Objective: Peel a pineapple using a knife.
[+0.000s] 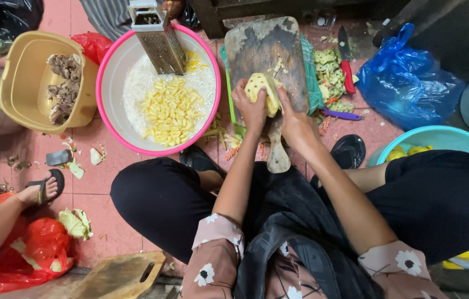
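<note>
Pink-tiled floor fills the head view, seen from above over the black-trousered knees and flowered sleeves of a person crouching low. Straight ahead of the knees lies a worn, dark wooden chopping board with a handle (pixel 265 61), its long axis running away from the person, handle end nearest the body. On the near half of that board sits a pale yellow, cross-scored peeled potato piece (pixel 262 88), held between both hands. The left hand (pixel 251 108) grips it from the left side, fingers curled closed against it; the right hand (pixel 294 119) closes on it from the right, thumb and fingers touching its edge. Neither hand holds a blade that can be seen. Both hands are equally close to the piece, which lies just beyond the fingertips, toward the far end of the board. Left of the board stands a round pink-rimmed plastic basin (pixel 113 52) holding white shreds and a heap of small yellow sticks, with a metal box grater (pixel 158 39) leaning in its far side. Farther left is a yellow plastic tub (pixel 16 72) with brown pieces. Right of the board lie green-yellow peelings, a red-handled knife (pixel 347 63) and a purple-handled peeler (pixel 340 115), both well clear of the hands. A crumpled blue plastic bag (pixel 406 83) and a turquoise bowl (pixel 439 138) sit at right. Another person's sandalled foot (pixel 43 191) shows at lower left.
</note>
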